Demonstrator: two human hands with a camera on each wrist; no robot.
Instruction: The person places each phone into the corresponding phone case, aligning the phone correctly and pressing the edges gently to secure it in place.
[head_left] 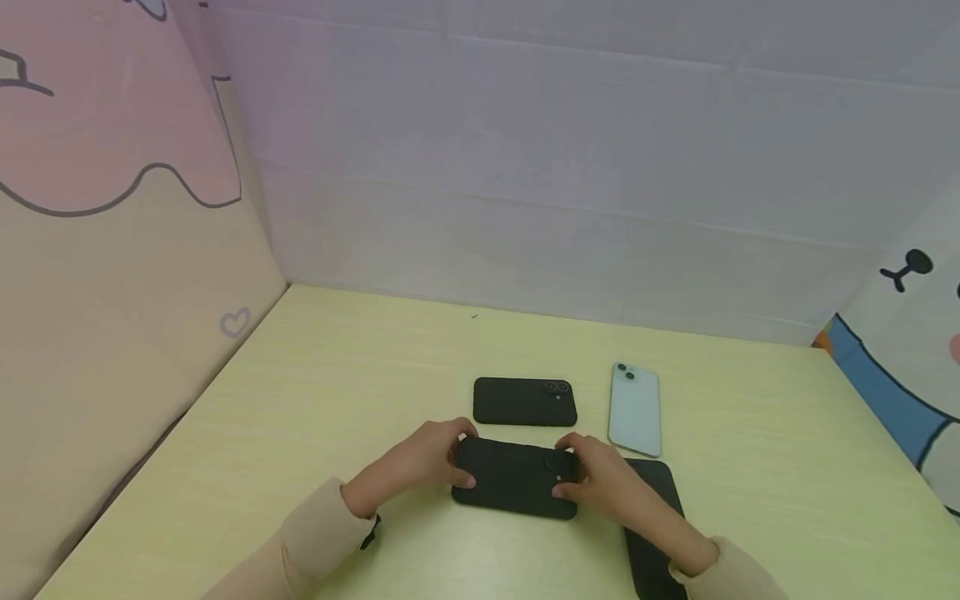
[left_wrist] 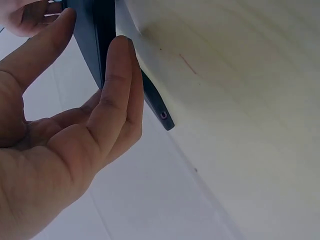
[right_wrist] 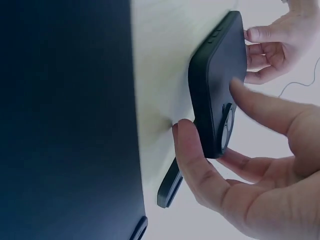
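Note:
Both hands hold a black phone (head_left: pixel 510 477) lengthwise between them, its back with the camera rings turned up. My left hand (head_left: pixel 427 457) grips the left end, thumb on the near side and fingers at the far edge. At the camera end, my right hand (head_left: pixel 606 483) pinches it, its index finger (right_wrist: pixel 192 150) along the side. A second black phone (head_left: pixel 521 402) lies just beyond, camera side up. To the right is a pale blue phone (head_left: pixel 636 412), also back up. Partly hidden under the right forearm lies a flat black slab (head_left: pixel 651 554) with rounded corners.
The pale yellow table (head_left: pixel 360 358) ends at a light cloth wall (head_left: pixel 562 167) behind. Printed cloth panels stand at left (head_left: pixel 135 267) and right (head_left: pixel 900 358). A small dark piece (head_left: pixel 371 533) shows by the left cuff.

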